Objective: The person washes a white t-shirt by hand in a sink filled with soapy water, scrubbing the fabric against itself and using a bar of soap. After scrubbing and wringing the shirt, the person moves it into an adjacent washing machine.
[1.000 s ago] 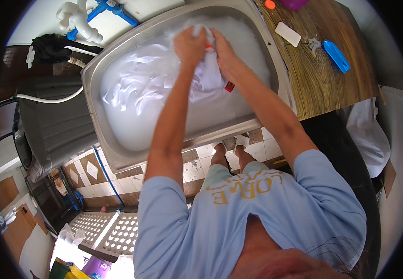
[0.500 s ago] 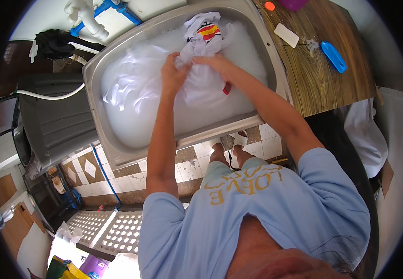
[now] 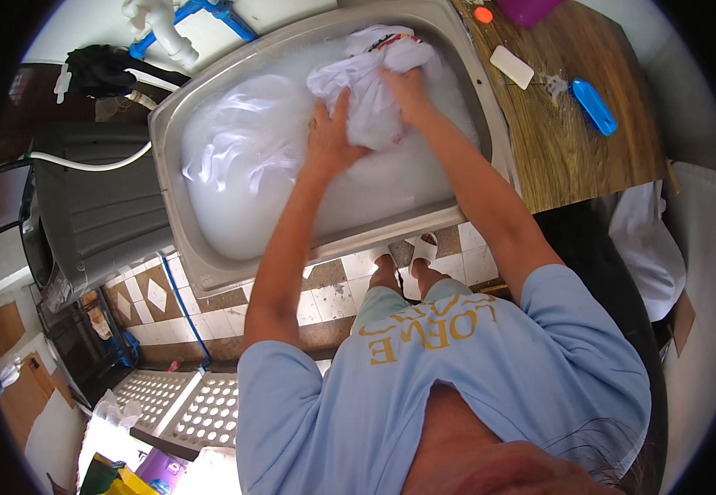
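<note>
The white cloth (image 3: 370,107) lay bunched up in the sink (image 3: 358,242), near the far side and a bit to the right. Part of it stuck up out of the cloudy water (image 3: 250,235), and a bit of black and red showed at its top. The left hand (image 3: 333,142) was wide open, with its fingers spread and touching the near left side of the cloth. It did not seem to grip anything. The right hand (image 3: 409,89) had bent fingers that went into the folds on the right side. I could not tell if it pinched the cloth tight.

How far along was it? The cloth was already wet and in the water, so I think the work was partway done. The other cloth (image 3: 246,148), white too, lay under the water on the left, with no hand on it. Both had not yet come out of the cloudy water. On the wood top (image 3: 556,165) lay a white block (image 3: 512,68) and a blue thing (image 3: 595,107), maybe a brush. Neither hand touched them.
</note>
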A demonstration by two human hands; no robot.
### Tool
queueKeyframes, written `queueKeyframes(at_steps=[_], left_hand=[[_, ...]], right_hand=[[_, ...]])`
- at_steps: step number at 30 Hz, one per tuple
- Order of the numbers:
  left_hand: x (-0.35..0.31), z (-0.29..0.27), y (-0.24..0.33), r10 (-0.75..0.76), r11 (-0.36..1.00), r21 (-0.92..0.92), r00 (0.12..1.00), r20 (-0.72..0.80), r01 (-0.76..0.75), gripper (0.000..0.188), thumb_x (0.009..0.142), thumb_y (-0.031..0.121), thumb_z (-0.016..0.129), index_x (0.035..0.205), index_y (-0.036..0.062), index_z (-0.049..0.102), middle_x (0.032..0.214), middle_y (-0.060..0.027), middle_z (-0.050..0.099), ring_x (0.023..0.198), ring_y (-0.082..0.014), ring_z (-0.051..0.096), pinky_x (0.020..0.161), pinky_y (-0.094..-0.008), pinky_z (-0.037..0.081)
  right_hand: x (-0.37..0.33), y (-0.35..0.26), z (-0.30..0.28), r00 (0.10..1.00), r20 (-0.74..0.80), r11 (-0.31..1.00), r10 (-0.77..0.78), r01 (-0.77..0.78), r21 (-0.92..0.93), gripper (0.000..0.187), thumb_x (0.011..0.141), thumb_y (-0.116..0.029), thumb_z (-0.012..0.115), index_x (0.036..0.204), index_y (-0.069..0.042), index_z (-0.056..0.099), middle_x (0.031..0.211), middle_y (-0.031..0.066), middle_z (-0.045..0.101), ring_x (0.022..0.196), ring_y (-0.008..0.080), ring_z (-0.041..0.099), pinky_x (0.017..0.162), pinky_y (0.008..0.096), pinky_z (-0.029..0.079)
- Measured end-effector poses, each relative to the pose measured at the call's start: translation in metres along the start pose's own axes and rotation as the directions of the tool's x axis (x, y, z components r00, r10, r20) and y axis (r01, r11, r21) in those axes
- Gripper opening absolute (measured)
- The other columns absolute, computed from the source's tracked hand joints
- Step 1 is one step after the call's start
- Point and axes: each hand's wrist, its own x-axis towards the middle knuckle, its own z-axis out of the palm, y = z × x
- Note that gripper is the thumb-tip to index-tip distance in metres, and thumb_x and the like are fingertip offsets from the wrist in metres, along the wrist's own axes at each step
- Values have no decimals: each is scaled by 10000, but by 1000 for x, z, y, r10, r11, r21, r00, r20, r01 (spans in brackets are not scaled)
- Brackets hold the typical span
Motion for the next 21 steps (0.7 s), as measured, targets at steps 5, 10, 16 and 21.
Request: queueKeyframes(at_steps=[5, 10, 16, 21], left_hand=[[36, 9, -42, -6, 624, -776, 993, -120, -90, 522, 756, 64, 600, 1270, 117, 533, 1255, -191, 518, 1086, -336, 549, 926, -372, 433], [53, 23, 37, -255, 600, -798, 932, -259, -58, 292, 730, 104, 596, 1009, 108, 681, 1063, -155, 609, 842, -332, 614, 792, -414, 486], [51, 33, 92, -8, 965, -219, 821, -571, -143, 288, 659, 304, 725, 796, 59, 663, 792, -121, 662, 739, -303, 607, 670, -398, 482], [98, 8, 4, -329, 870, -453, 914, -236, 196, 401, 644, 406, 766, 665, 21, 656, 574, -76, 625, 512, -237, 584, 511, -369, 443]], right_hand=[[-26, -30, 8, 919, 165, 777, 359, -392, 492, 433, 844, -317, 652, 1170, -45, 565, 1121, 81, 614, 1075, 235, 570, 943, 386, 457], [-44, -17, 25, 916, 304, 768, 263, -390, 508, 466, 922, -442, 504, 1212, -79, 535, 1133, 63, 608, 1061, 218, 586, 959, 367, 448], [-21, 41, 11, 917, 397, 936, 20, -157, 315, 432, 933, -443, 466, 1201, -115, 547, 1094, 37, 618, 997, 204, 607, 913, 361, 480], [-28, 1, 45, 840, 307, 641, 446, -540, 545, 361, 922, -415, 470, 1095, -119, 581, 1010, 78, 642, 909, 221, 630, 802, 442, 532]])
